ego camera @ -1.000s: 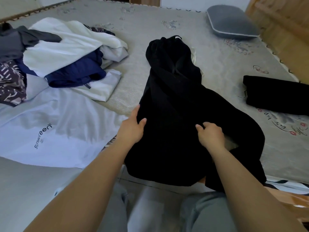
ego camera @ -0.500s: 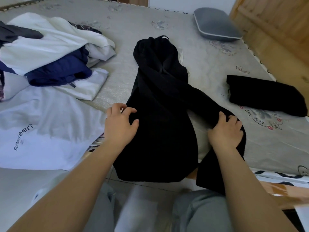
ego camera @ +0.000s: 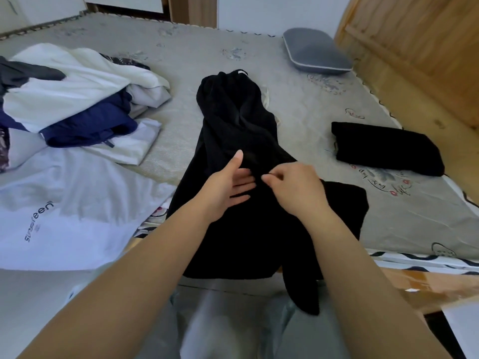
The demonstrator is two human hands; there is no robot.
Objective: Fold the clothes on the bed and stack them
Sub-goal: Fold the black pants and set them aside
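Observation:
A black garment (ego camera: 233, 125) lies lengthwise on the grey bed (ego camera: 298, 120), its near end hanging over the bed's edge. My left hand (ego camera: 228, 185) rests flat on its middle with straight fingers, palm turned partly up. My right hand (ego camera: 293, 187) is beside it, fingers curled and pinching a fold of the black cloth. A folded black piece (ego camera: 386, 149) lies on the bed to the right. At the left sits a pile of unfolded clothes (ego camera: 77, 99), white, navy and dark grey.
A white shirt with dark lettering (ego camera: 64, 208) is spread at the near left. A grey pillow (ego camera: 316, 51) lies at the far right, by a wooden headboard (ego camera: 414, 47). My grey-trousered legs (ego camera: 233, 327) stand against the bed's near edge.
My right hand has moved left from the garment's right edge to its middle, carrying black cloth inward. My left hand has shifted right to meet it and turned flat.

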